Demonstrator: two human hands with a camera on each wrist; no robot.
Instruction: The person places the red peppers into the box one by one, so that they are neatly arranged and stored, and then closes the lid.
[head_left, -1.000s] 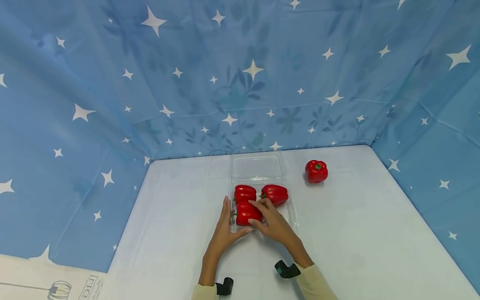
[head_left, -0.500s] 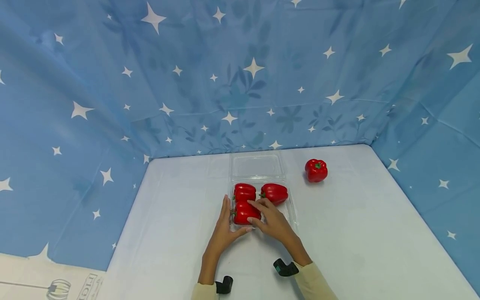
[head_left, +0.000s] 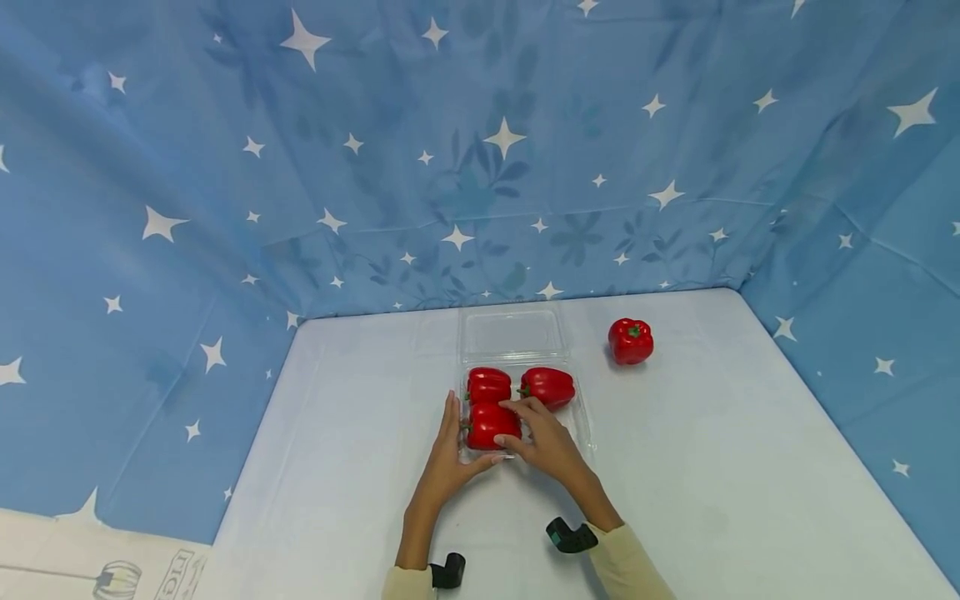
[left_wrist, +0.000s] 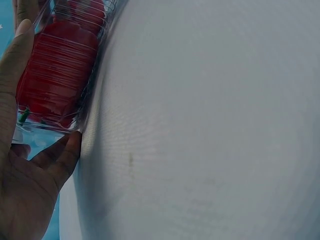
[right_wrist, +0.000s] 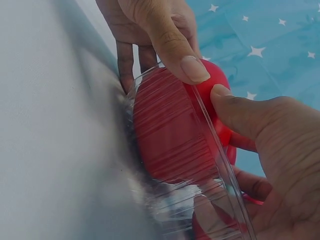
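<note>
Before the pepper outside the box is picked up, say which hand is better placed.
Likely the right hand: it is nearer that loose pepper, though it must first release the front pepper. The left hand is farther off, at the left side of the box.

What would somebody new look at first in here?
Probably the shiny red peppers: three in the clear box, one alone on the white table, back right. Next, the right hand holding the near pepper, and the left hand at the box's left side. Behind hangs a starry blue cloth.
</note>
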